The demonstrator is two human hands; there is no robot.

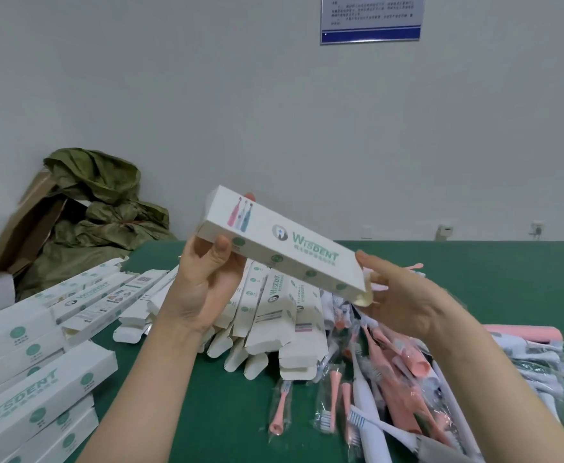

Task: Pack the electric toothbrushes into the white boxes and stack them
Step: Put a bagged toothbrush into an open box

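Note:
My left hand (203,279) grips a white toothbrush box (284,245) near its far end and holds it tilted above the table. At the box's near, lower end my right hand (404,295) touches the end flap with its fingertips. Beneath lies a heap of flat and open white boxes (267,315). Pink and white electric toothbrushes in clear wrappers (394,379) lie piled at the right. Packed white boxes (36,389) are stacked at the left.
The green table (207,396) runs to a grey wall. Crumpled olive bags (100,212) and a brown carton (23,228) stand at the back left. A blue notice (370,18) hangs on the wall.

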